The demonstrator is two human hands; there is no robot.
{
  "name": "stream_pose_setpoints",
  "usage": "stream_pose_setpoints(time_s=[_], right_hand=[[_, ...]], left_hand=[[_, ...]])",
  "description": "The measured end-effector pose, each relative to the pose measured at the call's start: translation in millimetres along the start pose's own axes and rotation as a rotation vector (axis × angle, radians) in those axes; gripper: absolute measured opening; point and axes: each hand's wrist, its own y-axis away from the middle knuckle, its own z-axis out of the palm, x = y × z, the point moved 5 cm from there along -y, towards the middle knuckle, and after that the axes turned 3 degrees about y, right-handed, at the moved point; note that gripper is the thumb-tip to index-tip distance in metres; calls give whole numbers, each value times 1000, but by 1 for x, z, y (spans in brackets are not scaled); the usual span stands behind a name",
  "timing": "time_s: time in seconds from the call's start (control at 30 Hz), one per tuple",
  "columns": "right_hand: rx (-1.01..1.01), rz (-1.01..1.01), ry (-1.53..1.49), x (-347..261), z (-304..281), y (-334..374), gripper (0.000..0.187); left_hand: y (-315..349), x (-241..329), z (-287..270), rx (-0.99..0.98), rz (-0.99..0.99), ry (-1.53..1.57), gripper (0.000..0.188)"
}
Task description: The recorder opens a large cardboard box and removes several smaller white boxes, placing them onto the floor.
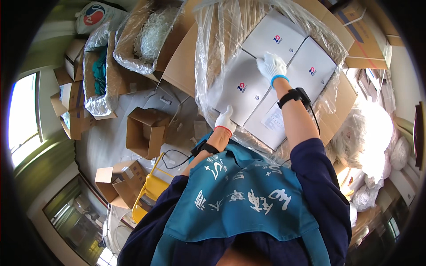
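4 white boxes (239, 97) sat 2x2 inside a carton (344, 101) with clear plastic liner (212, 53). Right hand (272, 66) was over their middle, fingers bent, couldn't tell if grasping. Left hand (225, 121) was at left box's near edge, fingers partly hidden, grip unclear.

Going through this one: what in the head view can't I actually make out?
All in the head view:
- Inside of the white boxes: hidden by their closed tops.
- Palm of the right hand: hidden by the back of its glove.
- Fingers of the left hand: mostly hidden, so its grip is unclear.
- Fine print on the paper label: too small.
- Contents of the plastic bags: washed out by glare.
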Motion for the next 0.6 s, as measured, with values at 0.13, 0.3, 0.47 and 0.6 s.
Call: stream_pose_setpoints(time_s=[0.13, 0.3, 0.47, 0.6], right_hand=[[49, -41, -329, 21, -27, 16, 37], [-68, -127, -276, 14, -60, 33, 36], [-59, -204, -337, 17, -76, 37, 44], [-257, -249, -492, 25, -58, 27, 64]], left_hand=[[37, 12, 28, -31, 17, -35, 39], [77, 16, 39, -65, 35, 27, 41], [111, 28, 52, -96, 80, 16, 43], [134, 31, 58, -98, 84, -5, 45]])
